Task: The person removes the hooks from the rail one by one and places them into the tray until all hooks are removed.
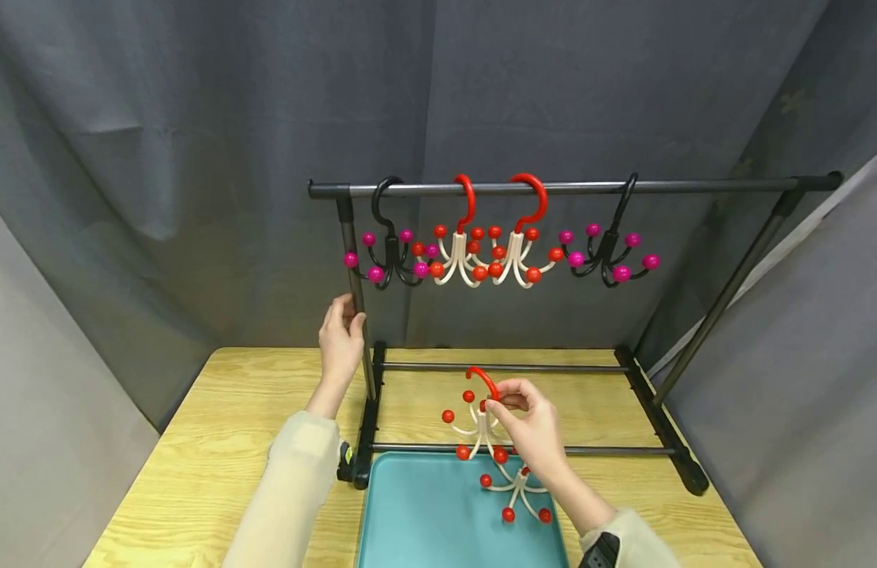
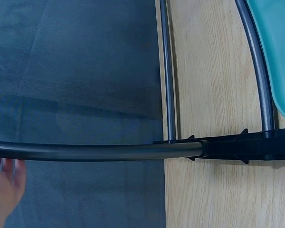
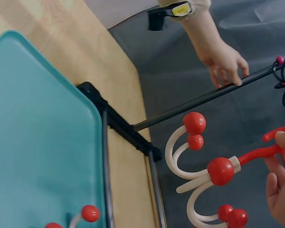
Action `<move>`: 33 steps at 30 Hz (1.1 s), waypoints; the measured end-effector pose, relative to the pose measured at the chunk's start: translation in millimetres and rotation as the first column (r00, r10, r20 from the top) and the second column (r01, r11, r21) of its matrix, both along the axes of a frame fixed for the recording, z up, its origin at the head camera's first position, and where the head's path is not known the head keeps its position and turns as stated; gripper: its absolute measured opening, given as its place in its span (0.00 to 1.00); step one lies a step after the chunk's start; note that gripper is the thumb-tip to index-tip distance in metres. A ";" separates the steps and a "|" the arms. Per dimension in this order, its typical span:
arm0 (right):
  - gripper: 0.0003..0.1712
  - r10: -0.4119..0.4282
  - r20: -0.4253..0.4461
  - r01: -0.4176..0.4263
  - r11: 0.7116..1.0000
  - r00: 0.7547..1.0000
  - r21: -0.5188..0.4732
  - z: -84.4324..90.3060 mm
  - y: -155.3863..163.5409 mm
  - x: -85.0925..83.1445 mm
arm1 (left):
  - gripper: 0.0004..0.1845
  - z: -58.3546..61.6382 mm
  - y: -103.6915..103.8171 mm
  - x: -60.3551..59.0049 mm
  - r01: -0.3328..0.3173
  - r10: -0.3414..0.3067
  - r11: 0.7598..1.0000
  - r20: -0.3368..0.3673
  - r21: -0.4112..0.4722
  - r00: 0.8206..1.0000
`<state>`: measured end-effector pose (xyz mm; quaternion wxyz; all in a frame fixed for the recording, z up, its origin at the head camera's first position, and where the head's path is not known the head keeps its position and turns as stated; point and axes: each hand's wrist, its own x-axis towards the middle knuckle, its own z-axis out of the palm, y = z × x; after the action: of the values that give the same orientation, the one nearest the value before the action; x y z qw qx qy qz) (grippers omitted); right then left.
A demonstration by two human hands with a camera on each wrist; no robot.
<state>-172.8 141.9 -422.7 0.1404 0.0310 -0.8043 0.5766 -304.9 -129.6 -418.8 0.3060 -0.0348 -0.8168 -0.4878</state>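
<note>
My right hand (image 1: 527, 422) pinches the red hook of a white multi-arm hanger hook (image 1: 483, 426) with red ball tips, held up over the back edge of the teal tray (image 1: 417, 505). In the right wrist view its curved arms (image 3: 199, 175) show close up. A second white hook with red balls (image 1: 520, 489) lies in the tray's right part. My left hand (image 1: 341, 339) grips the left upright post (image 1: 348, 237) of a dark metal rack, its thumb and fingers on either side of the tube.
From the rack's top bar (image 1: 587, 188) hang two red-and-white hooks (image 1: 458, 256) between a black hook with magenta balls (image 1: 391, 252) at left and another (image 1: 607, 248) at right. The rack's base (image 1: 658, 418) stands on a wooden table (image 1: 233, 442), grey curtains behind.
</note>
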 end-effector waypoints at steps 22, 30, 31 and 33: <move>0.11 0.088 0.230 -0.112 0.989 0.969 0.095 -55.9 -7.7 0.6 | 0.17 0.8 -0.7 -1.3 0.002 -0.002 1.000 0.025 0.004 1.000; 0.12 0.139 0.214 -0.174 0.972 0.967 0.156 -62.7 -9.0 3.8 | 0.17 0.9 -0.1 -0.6 -0.003 0.003 1.000 0.038 0.003 0.999; 0.12 0.143 0.206 -0.179 0.969 0.968 0.171 -63.5 -9.2 4.2 | 0.17 0.6 -0.1 -0.7 -0.004 0.004 1.000 0.037 0.004 0.999; 0.12 0.147 0.186 -0.185 0.961 0.971 0.204 -65.0 -9.7 5.1 | 0.17 0.4 -0.2 -0.7 -0.005 0.005 1.000 0.031 0.002 1.000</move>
<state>-167.6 132.1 -487.7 0.0183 0.0649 -0.8667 0.4943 -305.6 -129.8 -418.5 0.2947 -0.0248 -0.8210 -0.4883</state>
